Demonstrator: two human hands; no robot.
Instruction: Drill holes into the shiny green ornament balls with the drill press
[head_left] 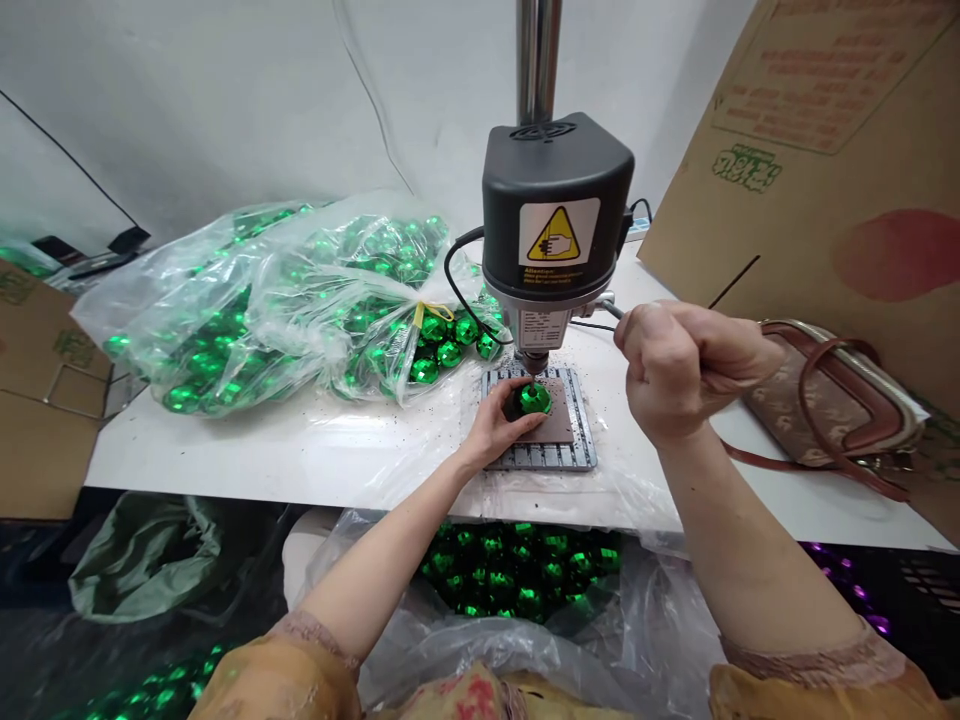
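Observation:
A shiny green faceted ball (535,399) sits on a brown square pad (561,430) under the drill press (559,210). My left hand (498,424) grips the ball from its left side, thumb in front and fingers behind. The drill chuck (535,362) is directly above the ball, and the bit appears to meet its top. On the right, my right hand (667,370) is closed in a fist around the press's feed lever (611,306), most of which the fingers hide. Beneath the pad lies the slotted metal base (585,452).
Clear plastic bags (300,290) of green balls lie on the white table (247,460) at left. An open bag of green balls (521,570) is below the table edge. A brown handbag (840,400) and a cardboard box (825,150) stand at right. Dark specks surround the base.

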